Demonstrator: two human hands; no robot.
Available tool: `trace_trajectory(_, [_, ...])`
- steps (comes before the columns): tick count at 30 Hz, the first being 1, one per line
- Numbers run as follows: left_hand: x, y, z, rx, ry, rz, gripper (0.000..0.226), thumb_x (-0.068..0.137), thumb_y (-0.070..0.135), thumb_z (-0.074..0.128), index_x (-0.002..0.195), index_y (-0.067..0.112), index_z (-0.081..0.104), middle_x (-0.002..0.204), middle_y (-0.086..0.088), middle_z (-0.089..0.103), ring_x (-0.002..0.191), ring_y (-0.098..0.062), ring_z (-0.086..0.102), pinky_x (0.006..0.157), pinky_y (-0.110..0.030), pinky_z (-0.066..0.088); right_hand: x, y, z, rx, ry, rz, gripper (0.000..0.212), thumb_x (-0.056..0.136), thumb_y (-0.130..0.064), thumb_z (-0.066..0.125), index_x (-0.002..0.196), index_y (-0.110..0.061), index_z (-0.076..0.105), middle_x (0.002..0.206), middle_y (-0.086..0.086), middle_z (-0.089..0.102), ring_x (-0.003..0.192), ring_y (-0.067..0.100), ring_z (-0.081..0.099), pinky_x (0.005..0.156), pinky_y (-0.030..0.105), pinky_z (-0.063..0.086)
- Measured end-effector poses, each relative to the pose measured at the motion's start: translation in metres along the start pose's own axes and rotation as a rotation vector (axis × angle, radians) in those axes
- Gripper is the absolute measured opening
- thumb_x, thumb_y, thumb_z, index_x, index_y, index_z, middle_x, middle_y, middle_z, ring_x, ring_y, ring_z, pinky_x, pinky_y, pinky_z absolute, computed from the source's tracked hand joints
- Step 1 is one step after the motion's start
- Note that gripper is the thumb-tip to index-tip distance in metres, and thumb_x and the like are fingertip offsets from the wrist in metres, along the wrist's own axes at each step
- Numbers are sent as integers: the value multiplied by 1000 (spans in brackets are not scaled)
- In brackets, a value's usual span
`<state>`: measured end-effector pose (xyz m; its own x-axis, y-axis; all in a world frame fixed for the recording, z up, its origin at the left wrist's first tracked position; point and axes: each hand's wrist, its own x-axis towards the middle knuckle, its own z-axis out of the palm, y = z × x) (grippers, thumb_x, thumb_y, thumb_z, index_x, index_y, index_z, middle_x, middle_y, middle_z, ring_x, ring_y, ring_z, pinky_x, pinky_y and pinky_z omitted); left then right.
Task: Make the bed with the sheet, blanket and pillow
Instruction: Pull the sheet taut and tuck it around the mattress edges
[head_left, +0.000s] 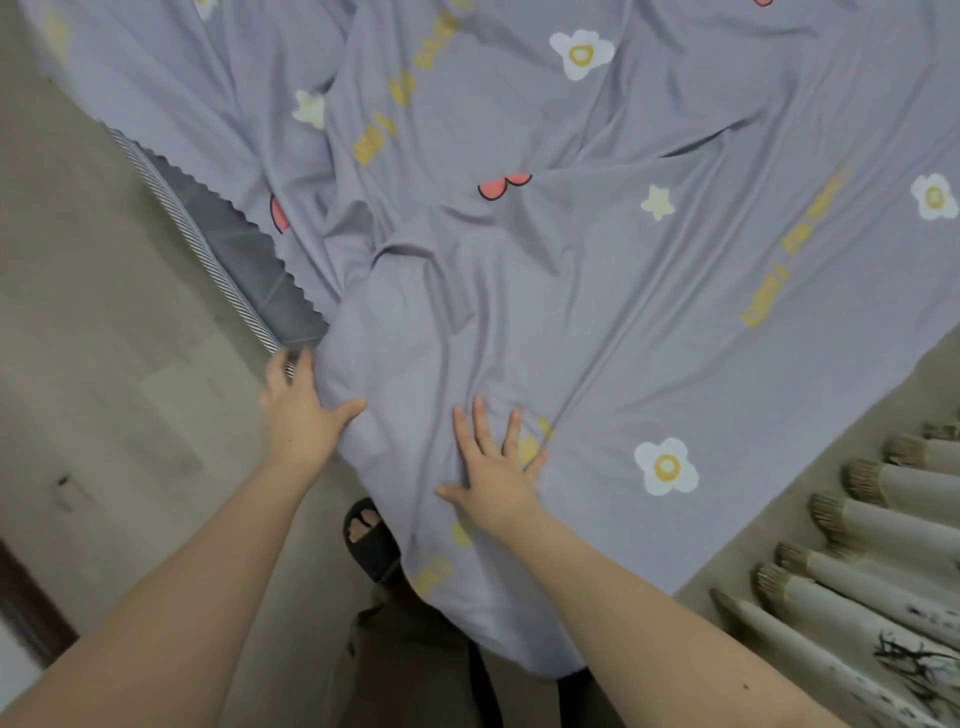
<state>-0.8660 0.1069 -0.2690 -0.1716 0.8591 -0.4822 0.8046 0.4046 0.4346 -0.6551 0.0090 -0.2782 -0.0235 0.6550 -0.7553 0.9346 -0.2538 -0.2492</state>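
A lilac sheet (597, 249) printed with white flowers, stars and yellow lettering lies wrinkled over the bed and hangs over its near corner. My left hand (298, 405) rests at that corner's left side, fingers straight along the mattress edge, thumb against a fold of the sheet. My right hand (493, 467) lies flat on the sheet with its fingers spread, just right of the corner. At the left, a dark grey mattress (249, 260) with striped piping shows where the sheet's zigzag edge ends. No blanket or pillow is in view.
Beige floor (104, 312) runs along the bed's left side. My foot in a black slipper (371, 540) stands under the corner. A pleated beige curtain (872, 561) hangs at the lower right. A dark wooden edge (26, 608) sits at the far left.
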Motion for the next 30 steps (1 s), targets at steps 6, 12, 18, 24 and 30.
trace_trajectory(6, [27, 8, -16, 327, -149, 117, 31, 73, 44, 60, 77, 14, 65, 103, -8, 58, 103, -29, 43, 85, -37, 31, 22, -41, -4, -10, -15, 234, 131, 72, -58, 71, 130, -41, -45, 141, -16, -51, 137, 53, -27, 99, 79, 15])
trace_trajectory(12, [8, -23, -29, -242, -262, 19, 13, 85, 20, 64, 77, 11, 59, 70, -1, 60, 70, -23, 55, 54, -23, 41, 26, -51, -8, -20, -48, 297, 134, 71, -53, 76, 137, -34, -40, 141, -12, -51, 137, 56, -22, 98, 80, 21])
trace_trajectory(18, [-15, -58, -35, -307, -390, -117, 37, 79, 28, 77, 102, 5, 60, 97, -11, 67, 90, -27, 63, 76, -36, 49, 25, -50, -8, -7, -39, 279, 130, 75, -47, 75, 140, -35, -37, 141, -14, -51, 137, 55, -24, 99, 80, 19])
trace_trajectory(24, [-37, -49, -52, -288, -445, 59, 36, 82, 23, 69, 116, 17, 61, 102, -5, 71, 95, -25, 66, 84, -40, 53, 26, -46, -5, 0, 1, 264, 134, 73, -44, 77, 127, -45, -46, 138, -19, -53, 138, 53, -23, 99, 78, 20])
trace_trajectory(30, [-65, -27, -63, 206, -519, 525, 33, 94, 38, 44, 124, 23, 43, 107, -10, 62, 99, -35, 58, 75, -39, 47, 15, -53, -24, -74, 2, 262, 117, 79, -46, 68, 144, -38, -29, 157, -12, -26, 143, 52, -1, 103, 63, 36])
